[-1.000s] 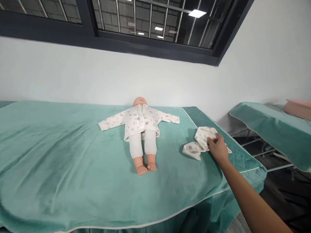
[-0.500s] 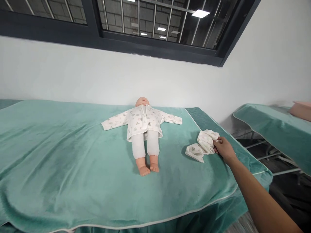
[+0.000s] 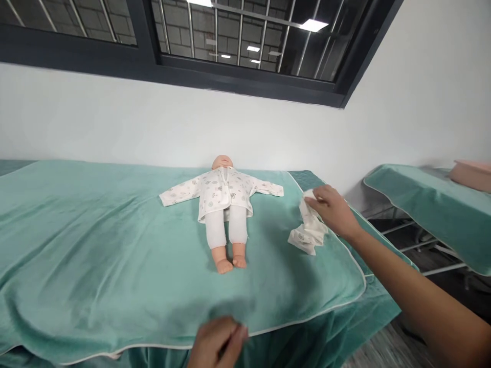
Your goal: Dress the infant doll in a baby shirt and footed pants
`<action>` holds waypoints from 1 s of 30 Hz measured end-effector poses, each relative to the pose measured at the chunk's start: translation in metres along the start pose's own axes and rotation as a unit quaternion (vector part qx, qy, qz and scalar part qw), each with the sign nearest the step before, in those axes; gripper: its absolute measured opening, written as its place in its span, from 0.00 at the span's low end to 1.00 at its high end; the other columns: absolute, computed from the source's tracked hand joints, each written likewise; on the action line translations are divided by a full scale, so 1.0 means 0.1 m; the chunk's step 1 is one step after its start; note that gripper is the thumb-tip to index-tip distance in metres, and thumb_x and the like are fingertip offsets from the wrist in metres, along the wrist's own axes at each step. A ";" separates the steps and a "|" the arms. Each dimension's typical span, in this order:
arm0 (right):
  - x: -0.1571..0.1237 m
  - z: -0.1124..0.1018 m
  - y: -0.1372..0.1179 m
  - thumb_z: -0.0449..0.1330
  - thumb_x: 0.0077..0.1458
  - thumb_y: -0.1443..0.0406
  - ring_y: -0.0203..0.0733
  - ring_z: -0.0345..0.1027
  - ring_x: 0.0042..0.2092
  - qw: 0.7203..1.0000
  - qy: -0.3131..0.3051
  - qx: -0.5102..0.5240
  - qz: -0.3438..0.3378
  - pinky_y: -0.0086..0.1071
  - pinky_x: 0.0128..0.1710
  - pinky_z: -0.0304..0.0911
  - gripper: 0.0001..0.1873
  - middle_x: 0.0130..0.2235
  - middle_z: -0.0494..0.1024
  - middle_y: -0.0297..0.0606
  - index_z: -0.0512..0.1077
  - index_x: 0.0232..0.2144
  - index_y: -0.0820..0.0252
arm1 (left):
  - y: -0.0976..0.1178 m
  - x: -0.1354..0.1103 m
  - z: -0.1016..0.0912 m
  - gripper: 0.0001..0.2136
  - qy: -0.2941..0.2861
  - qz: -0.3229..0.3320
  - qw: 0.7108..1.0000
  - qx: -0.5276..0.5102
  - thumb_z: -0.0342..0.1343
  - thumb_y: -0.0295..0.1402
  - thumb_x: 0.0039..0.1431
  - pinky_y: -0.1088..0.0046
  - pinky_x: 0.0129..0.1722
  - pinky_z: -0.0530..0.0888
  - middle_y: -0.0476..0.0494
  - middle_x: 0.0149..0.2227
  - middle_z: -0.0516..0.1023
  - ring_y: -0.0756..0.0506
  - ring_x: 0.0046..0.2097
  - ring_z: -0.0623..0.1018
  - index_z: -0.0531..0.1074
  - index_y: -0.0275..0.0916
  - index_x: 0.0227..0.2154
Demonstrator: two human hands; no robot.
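My right hand (image 3: pixel 332 207) pinches the upper end of a crumpled white printed baby garment (image 3: pixel 309 232), raised off the bed while its lower part rests on the cover. Its exact cut cannot be made out in the folds. My left hand (image 3: pixel 220 340) is over the bed's front edge, a little blurred, fingers loosely curled and thumb apart, with nothing seen in it. Between and beyond my hands a baby doll (image 3: pixel 222 162) lies on its back, feet towards me. It wears a white printed jacket (image 3: pixel 215 190), arms spread, and its legs (image 3: pixel 215 230) are white above bare feet.
A green plush cover (image 3: pixel 115 286) with pale piping lies over the bed, which meets a white wall (image 3: pixel 153 122). Above is a dark-framed window (image 3: pixel 245 84) with bars. To the right stands another green-covered bed (image 3: pixel 418 189) on a metal frame, with a pink object (image 3: pixel 471 175) on top.
My right hand has moved up and left, lifting one end of the garment so it stretches out. My left hand has come into view at the bottom. The doll lies as before.
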State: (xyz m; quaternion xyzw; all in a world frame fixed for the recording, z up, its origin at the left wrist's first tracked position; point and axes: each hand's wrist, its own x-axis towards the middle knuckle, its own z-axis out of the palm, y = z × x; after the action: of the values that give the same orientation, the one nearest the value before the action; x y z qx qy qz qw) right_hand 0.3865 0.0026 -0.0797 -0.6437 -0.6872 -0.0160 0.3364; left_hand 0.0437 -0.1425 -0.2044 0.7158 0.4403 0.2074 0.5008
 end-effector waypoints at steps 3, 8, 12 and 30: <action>0.08 -0.06 -0.76 0.57 0.61 0.53 0.39 0.62 0.36 0.988 -0.055 0.130 -0.061 0.33 0.38 0.57 0.16 0.33 0.70 0.33 0.67 0.28 0.57 | 0.45 0.40 -0.33 0.16 0.211 0.113 0.970 -0.047 0.49 0.45 0.66 0.66 0.42 0.75 0.41 0.40 0.78 0.42 0.42 0.77 0.78 0.43 0.42; 0.10 -0.13 -1.66 0.59 0.61 0.51 0.35 0.61 0.32 0.894 -0.185 0.381 -0.147 0.29 0.32 0.57 0.17 0.30 0.69 0.32 0.70 0.34 0.59 | 1.31 0.78 -1.00 0.27 0.290 0.236 0.923 -0.087 0.61 0.43 0.57 0.65 0.53 0.71 0.41 0.60 0.67 0.40 0.59 0.69 0.66 0.46 0.59; 0.15 -0.30 -1.90 0.63 0.58 0.50 0.33 0.60 0.29 0.869 -0.222 0.403 -0.183 0.28 0.28 0.54 0.18 0.28 0.68 0.31 0.70 0.32 0.60 | 1.56 0.61 -1.33 0.16 0.212 0.180 0.956 -0.094 0.62 0.46 0.55 0.72 0.33 0.72 0.47 0.34 0.75 0.45 0.36 0.75 0.74 0.38 0.38; 0.11 -0.12 -2.00 0.60 0.59 0.48 0.32 0.59 0.29 0.848 -0.236 0.451 -0.150 0.27 0.29 0.56 0.21 0.28 0.67 0.29 0.67 0.27 0.59 | 1.65 0.38 -1.51 0.15 0.233 0.178 0.943 -0.156 0.63 0.45 0.52 0.74 0.31 0.72 0.46 0.30 0.77 0.45 0.32 0.77 0.75 0.36 0.33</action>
State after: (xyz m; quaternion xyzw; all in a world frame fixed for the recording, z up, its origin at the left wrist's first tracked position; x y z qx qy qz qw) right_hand 0.2137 -0.0278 0.0172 -0.2950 -0.7655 0.3979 0.4108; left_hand 0.0227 -0.0482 0.0011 0.6267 0.3726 0.5204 0.4445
